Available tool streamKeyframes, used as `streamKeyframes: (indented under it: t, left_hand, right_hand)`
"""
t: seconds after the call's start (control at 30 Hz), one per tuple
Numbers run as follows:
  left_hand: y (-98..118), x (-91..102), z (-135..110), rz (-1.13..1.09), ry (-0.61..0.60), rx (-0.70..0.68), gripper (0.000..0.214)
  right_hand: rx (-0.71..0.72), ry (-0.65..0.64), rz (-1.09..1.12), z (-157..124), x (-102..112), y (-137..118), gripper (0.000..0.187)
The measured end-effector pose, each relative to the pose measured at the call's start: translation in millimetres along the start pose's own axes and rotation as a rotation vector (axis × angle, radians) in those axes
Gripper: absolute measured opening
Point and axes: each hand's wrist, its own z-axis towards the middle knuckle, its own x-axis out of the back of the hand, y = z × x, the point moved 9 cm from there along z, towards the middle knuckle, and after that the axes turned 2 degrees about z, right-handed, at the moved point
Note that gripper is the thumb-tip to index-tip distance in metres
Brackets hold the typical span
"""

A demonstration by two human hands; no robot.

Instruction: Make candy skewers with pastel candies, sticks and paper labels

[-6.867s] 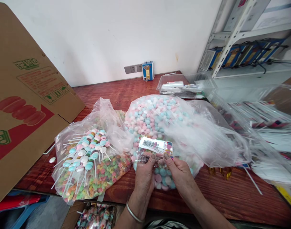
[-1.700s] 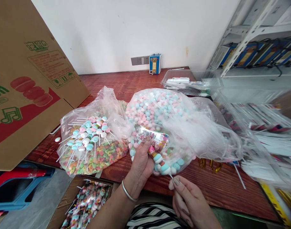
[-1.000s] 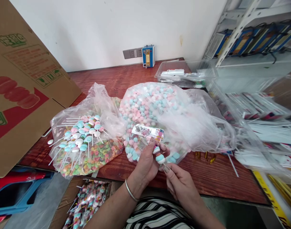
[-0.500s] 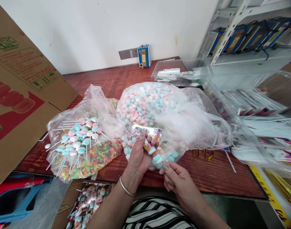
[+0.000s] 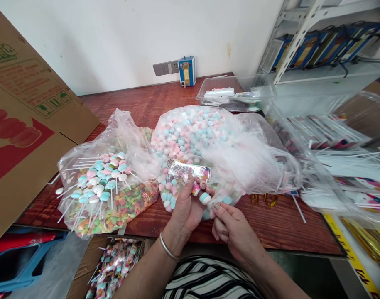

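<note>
My left hand [image 5: 187, 209] clasped a slanting blue-white-pink stack of round candies [image 5: 204, 198], lower end toward my right hand [image 5: 229, 222], pinched on something hidden.

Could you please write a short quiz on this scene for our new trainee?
1. Multiple choice: what is the left hand holding?
a) a blue plastic pen
b) a row of rounded pastel candies with a clear, printed plastic wrapper
c) a silver metal spoon
2. True or false: the small blue-and-white box-shaped device stands on the reddish-brown wooden table.
3. Fill the gap: round pastel sweets on thin white sticks lie on a clear plastic bag of small, multicoloured, ____-shaped pieces.
Key: 1 b; 2 true; 3 ring.
</note>
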Motion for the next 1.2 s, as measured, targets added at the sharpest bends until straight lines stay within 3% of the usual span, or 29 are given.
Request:
streamKeyframes:
  t: [0.07,0.17,0.23,0.33,0.4,0.47,0.6,0.67,0.8,0.93,1.03,1.13,1.2]
  left_hand:
    - [6.7,7.3,2.5,0.012,0.03,-0.015,0.019]
    - [24.2,14.2,7.0,0.015,0.073,-0.124,0.023]
    - [30.7,12.3,9.2,0.007,0.068,-0.168,0.02]
    - [30.3,9.7,10.4,-0.016,0.092,-0.164,0.006]
    - [26.8,9.5,9.9,-0.056,0.119,-0.138,0.011]
    - [23.7,8.1,9.2,-0.103,0.115,-0.122,0.02]
    - [16.8,-1.5,8.7,-0.173,-0.007,-0.078,0.03]
    - [13.9,-4.7,8.5,-0.197,-0.048,-0.054,0.031]
    - [15.4,-7.5,7.2,-0.192,-0.056,-0.052,0.034]
    - [20.1,-7.6,4.5,-0.109,-0.029,-0.077,0.026]
    - [21.3,-4.5,4.1,-0.05,0.001,-0.101,0.018]
    - [21.1,-0.8,6.1,-0.032,0.034,-0.113,0.016]
    - [21.9,0.3,7.9,-0.034,0.058,-0.124,0.016]
  right_hand:
    - [-0.049,0.001,0.08,0.7,0.1,5.3,0.037]
    - [0.014,0.026,-0.042,0.3,4.6,3.4,0.039]
    - [0.178,0.066,-0.287,-2.6,8.6,-9.8,0.033]
    - [0.547,0.199,-0.756,-17.1,8.9,-40.5,0.021]
    - [0.664,0.25,-0.898,-24.1,7.2,-49.5,0.02]
    - [0.562,0.187,-0.793,-19.0,8.5,-43.6,0.023]
    - [0.043,-0.041,-0.08,-6.9,1.2,-3.8,0.028]
    - [-0.105,-0.102,0.207,-9.5,-8.5,5.5,0.026]
    - [-0.205,-0.175,0.437,-15.6,-19.9,8.2,0.025]
    - [-0.256,-0.217,0.42,-17.9,-25.4,14.2,0.028]
    - [-0.072,-0.121,0.158,-11.7,-12.2,5.0,0.03]
    - [0.314,0.039,-0.422,-12.8,1.5,-25.6,0.027]
    - [0.588,0.131,-0.812,-22.1,-1.5,-44.5,0.023]
